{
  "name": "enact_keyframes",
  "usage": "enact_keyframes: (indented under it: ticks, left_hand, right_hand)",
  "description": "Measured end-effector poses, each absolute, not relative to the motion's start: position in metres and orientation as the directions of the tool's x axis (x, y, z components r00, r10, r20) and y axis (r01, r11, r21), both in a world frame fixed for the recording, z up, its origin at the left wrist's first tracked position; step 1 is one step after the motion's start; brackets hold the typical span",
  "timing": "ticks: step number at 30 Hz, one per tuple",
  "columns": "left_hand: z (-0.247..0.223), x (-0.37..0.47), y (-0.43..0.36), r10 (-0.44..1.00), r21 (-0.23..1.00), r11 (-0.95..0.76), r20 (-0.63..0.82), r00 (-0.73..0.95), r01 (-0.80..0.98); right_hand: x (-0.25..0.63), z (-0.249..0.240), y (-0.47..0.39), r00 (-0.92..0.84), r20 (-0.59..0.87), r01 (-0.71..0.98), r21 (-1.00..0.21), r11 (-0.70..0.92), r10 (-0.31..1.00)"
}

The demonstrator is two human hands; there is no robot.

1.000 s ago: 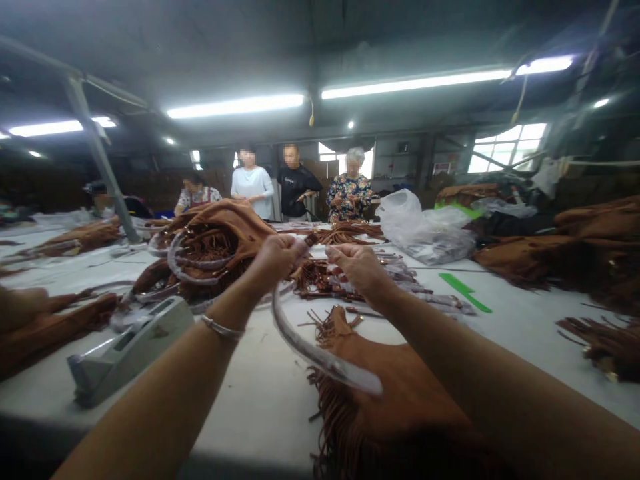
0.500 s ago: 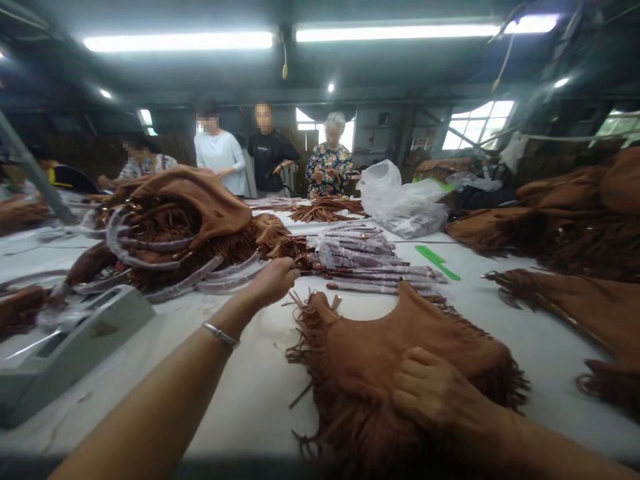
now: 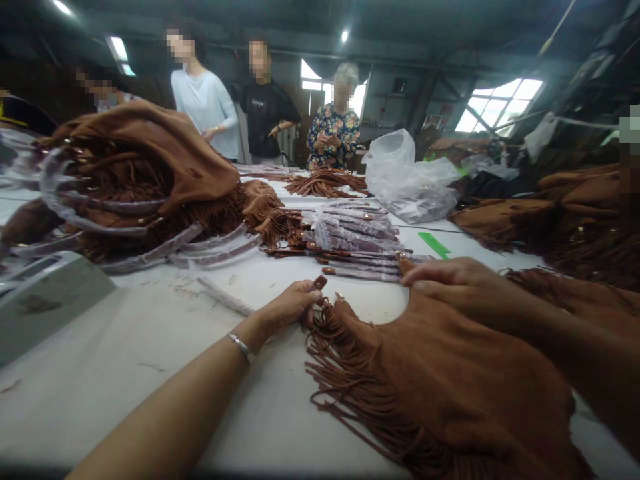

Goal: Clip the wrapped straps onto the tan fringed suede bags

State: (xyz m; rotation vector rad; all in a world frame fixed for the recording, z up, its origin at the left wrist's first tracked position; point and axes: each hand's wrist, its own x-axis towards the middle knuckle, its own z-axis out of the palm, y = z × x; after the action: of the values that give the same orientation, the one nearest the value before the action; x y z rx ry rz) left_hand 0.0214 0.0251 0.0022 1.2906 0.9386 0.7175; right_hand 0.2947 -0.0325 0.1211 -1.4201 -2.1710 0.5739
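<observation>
A brown suede bag with long fringe lies on the white table in front of me. My left hand is closed on a bag strap wrapped in clear film. The strap's brown leather end, with a small metal stud, sticks out past my fingers beside the bag's left tip. There a small metal fitting shows above the fringe. My right hand pinches the bag's upper right tip; the fingertips are partly hidden. Beyond the bag lies a bundle of film-wrapped straps.
Fringed bags with wrapped handles form a pile at left, behind a grey machine. A white plastic bag, a green strip and more brown bags are at right. Several people stand or sit across the table.
My left hand has come back from near the strap bundle with a wrapped strap in it. My right hand has moved up from the bag's middle to its right tip. The view has tilted down.
</observation>
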Motion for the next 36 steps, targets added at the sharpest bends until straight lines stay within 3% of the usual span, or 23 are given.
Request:
enact_keyframes:
  ticks: [2, 6, 7, 9, 11, 13, 15, 18, 24, 31, 36]
  left_hand:
    - [-0.001, 0.022, 0.026, 0.86, 0.98, 0.191, -0.191, 0.473, 0.048]
    - [-0.003, 0.017, 0.028, 0.844, 0.957, 0.288, -0.24, 0.479, -0.027]
    - [-0.004, 0.014, 0.028, 0.837, 0.95, 0.309, -0.251, 0.486, -0.042]
    - [-0.005, 0.01, 0.028, 0.82, 0.938, 0.34, -0.257, 0.511, -0.074]
    - [-0.006, 0.005, 0.027, 0.792, 0.925, 0.358, -0.229, 0.566, -0.126]
    - [-0.006, 0.003, 0.024, 0.755, 0.909, 0.372, -0.176, 0.632, -0.191]
    - [-0.005, 0.003, 0.02, 0.725, 0.898, 0.371, -0.121, 0.678, -0.236]
    - [-0.003, 0.008, 0.014, 0.74, 0.916, 0.318, -0.077, 0.668, -0.246]
    - [-0.002, 0.013, 0.019, 0.849, 0.985, 0.13, -0.05, 0.525, -0.116]
    - [-0.001, 0.008, 0.019, 0.746, 0.997, 0.071, -0.033, 0.665, -0.03]
    - [0.007, 0.008, 0.017, 0.715, 1.0, -0.011, -0.005, 0.7, 0.018]
  right_hand:
    - [0.24, 0.114, -0.01, -0.329, 0.099, 0.854, -0.392, 0.341, 0.939]
    - [0.174, 0.06, 0.001, -0.305, -0.063, 0.915, -0.297, 0.274, 0.95]
    - [0.171, 0.046, 0.001, -0.277, -0.097, 0.92, -0.315, 0.234, 0.956]
    - [0.177, 0.026, 0.001, -0.256, -0.176, 0.852, -0.506, 0.136, 0.951]
    - [0.189, 0.018, 0.002, -0.319, -0.259, 0.622, -0.783, -0.004, 0.912]
    - [0.2, 0.019, 0.003, -0.408, -0.317, 0.359, -0.918, -0.169, 0.856]
    - [0.204, 0.023, 0.002, -0.442, -0.324, 0.212, -0.944, -0.253, 0.837]
    - [0.203, 0.028, 0.0, -0.441, -0.322, 0.15, -0.947, -0.285, 0.838]
    - [0.203, 0.029, 0.005, -0.562, -0.327, 0.253, -0.942, -0.219, 0.76]
    - [0.201, 0.036, 0.012, -0.661, -0.345, 0.391, -0.916, -0.086, 0.667]
    - [0.198, 0.038, 0.01, -0.683, -0.419, 0.409, -0.898, -0.162, 0.598]
